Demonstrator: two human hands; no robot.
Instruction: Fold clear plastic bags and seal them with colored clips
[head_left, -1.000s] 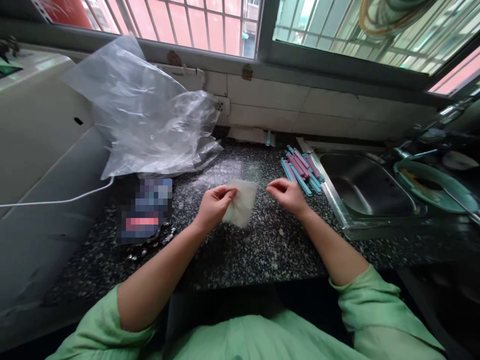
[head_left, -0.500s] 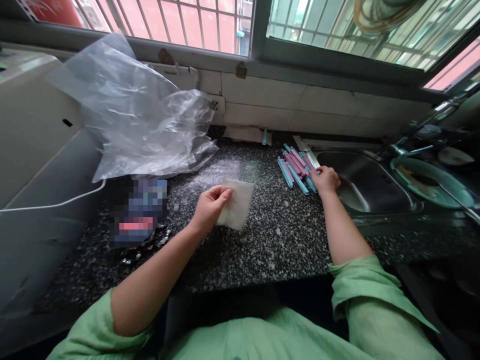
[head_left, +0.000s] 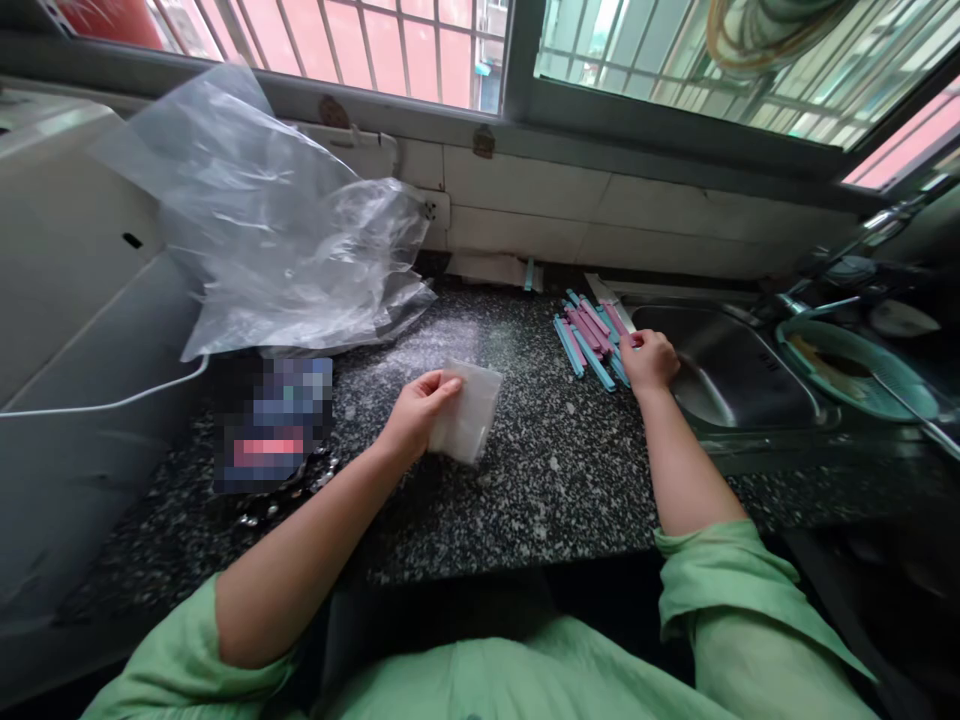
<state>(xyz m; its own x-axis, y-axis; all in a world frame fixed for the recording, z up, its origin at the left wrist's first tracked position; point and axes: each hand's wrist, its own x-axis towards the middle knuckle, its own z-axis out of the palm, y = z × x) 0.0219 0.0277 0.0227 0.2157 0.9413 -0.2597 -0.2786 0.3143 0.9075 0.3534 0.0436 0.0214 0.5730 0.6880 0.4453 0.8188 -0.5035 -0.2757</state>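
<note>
Between the thumb and fingers of my left hand [head_left: 416,410] is a small translucent plastic bag [head_left: 471,412], held by its left side over the counter. My right hand [head_left: 651,362] is at the right end of a loose pile of pink and light-blue bag-sealing clips [head_left: 589,335]. Its thumb and fingers close on the near end of a pink sealing clip [head_left: 616,318]; the fingertips are partly hidden. The clips lie roughly side by side, some stacked.
A large crumpled clear plastic bag [head_left: 300,230] stands at the back left. A pixelated item [head_left: 281,425] lies before it near small shiny bits. To the right is a steel sink [head_left: 724,355] with a green basket [head_left: 862,375]. The speckled counter [head_left: 525,500] ends close to my body.
My left hand and the small bag have shifted slightly left, and the bag has tilted a little. My right hand stays at the clips with almost no movement.
</note>
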